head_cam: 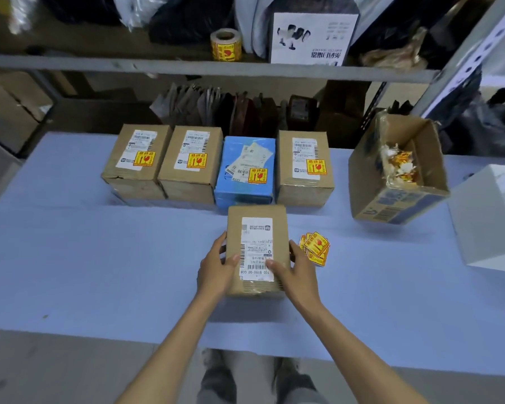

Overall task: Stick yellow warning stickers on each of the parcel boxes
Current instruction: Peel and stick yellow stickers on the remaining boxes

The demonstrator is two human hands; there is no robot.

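A brown parcel box (257, 228) with a white shipping label and no yellow sticker stands on the blue table (99, 258) in front of me. My left hand (216, 266) grips its left side, thumb on top. My right hand (298, 271) grips its right side, thumb on the label. A small pile of yellow warning stickers (315, 247) lies just right of the box. Behind stands a row of parcels, each with a yellow sticker: two brown boxes (137, 161) (191, 164), a blue box (247, 170) and another brown box (303, 167).
An open cardboard box (397, 170) holding peeled sticker scraps sits tilted at the right. A white box (490, 214) stands at the far right edge. A roll of yellow stickers (226, 45) rests on the shelf behind, among bags and a white carton (312, 39).
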